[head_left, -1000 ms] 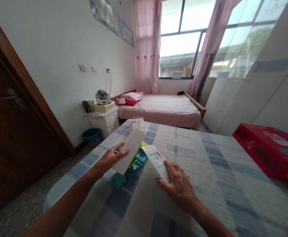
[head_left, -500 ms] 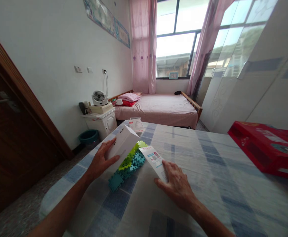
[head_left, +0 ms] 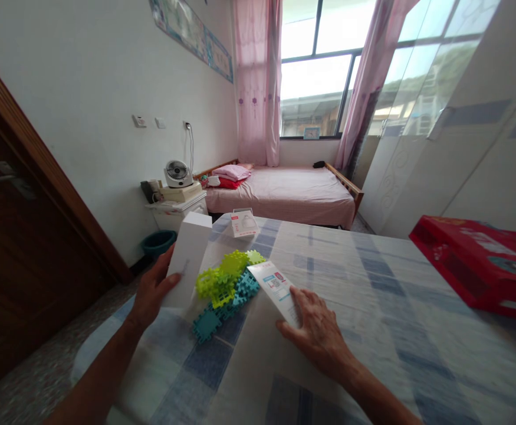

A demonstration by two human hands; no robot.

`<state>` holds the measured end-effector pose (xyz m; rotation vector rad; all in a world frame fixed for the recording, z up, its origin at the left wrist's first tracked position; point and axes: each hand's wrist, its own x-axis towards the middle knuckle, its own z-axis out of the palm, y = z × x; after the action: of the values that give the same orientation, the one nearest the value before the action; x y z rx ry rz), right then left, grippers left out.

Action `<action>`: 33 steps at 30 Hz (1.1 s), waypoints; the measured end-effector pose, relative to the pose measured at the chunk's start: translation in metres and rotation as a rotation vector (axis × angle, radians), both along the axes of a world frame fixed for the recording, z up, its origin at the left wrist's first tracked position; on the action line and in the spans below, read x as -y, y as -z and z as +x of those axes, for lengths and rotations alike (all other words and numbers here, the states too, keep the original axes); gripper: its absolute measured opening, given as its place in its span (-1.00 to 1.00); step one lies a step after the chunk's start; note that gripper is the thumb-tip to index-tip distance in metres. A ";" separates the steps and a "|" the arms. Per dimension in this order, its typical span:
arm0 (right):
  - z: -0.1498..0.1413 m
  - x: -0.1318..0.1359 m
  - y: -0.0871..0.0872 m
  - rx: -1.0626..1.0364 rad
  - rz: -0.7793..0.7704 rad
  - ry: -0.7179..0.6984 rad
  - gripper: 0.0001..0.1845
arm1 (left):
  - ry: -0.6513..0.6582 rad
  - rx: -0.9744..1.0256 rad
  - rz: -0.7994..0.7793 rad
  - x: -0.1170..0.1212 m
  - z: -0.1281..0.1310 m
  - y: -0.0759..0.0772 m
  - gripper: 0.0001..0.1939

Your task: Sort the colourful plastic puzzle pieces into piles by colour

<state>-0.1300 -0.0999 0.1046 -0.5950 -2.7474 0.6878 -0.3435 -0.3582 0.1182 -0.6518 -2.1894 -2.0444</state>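
Note:
My left hand (head_left: 158,287) grips a white box (head_left: 190,254) from its left side, thumb across the near face; the box stands tilted at the left of the table. My right hand (head_left: 317,324) is closed on the lower end of a white printed card (head_left: 273,289) bearing a QR code, its upper end raised. Between the two hands lies a pile of interlocking plastic pieces, yellow-green pieces (head_left: 222,277) on top and teal pieces (head_left: 207,323) lower down. The card's upper end reaches the right side of the pile.
A small white box with red print (head_left: 243,224) rests at the table's far edge. To the right sits a large red box (head_left: 479,265). The table (head_left: 350,366) has a blue and white checked cloth. Beyond it are a bed (head_left: 293,189) and a teal bin (head_left: 158,242).
My left hand has carried the white box left and turned it more upright, uncovering more of the yellow-green pieces. The right hand and card have hardly moved.

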 end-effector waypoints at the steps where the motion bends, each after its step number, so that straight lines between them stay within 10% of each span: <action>1: 0.000 0.000 0.000 0.000 -0.002 0.001 -0.34 | -0.002 0.081 0.086 0.001 -0.001 0.001 -0.27; 10: -0.005 -0.002 -0.017 -0.111 -0.274 0.014 -0.26 | 0.149 0.454 0.825 -0.025 0.025 -0.035 -0.63; 18: -0.037 0.040 -0.077 -0.253 -0.303 -0.081 -0.11 | 0.291 0.752 0.672 -0.085 0.086 -0.015 -0.51; 27: -0.037 0.049 -0.070 -0.165 -0.243 -0.134 -0.31 | 0.371 0.859 0.655 -0.103 0.106 -0.004 -0.46; 33: -0.035 0.013 -0.065 -0.194 -1.013 -0.451 -0.43 | 0.485 0.857 0.632 -0.093 0.100 -0.003 -0.47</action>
<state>-0.1654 -0.1130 0.1695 -0.0266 -2.1899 2.1323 -0.2439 -0.2647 0.1214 -0.2442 -1.4896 -3.5402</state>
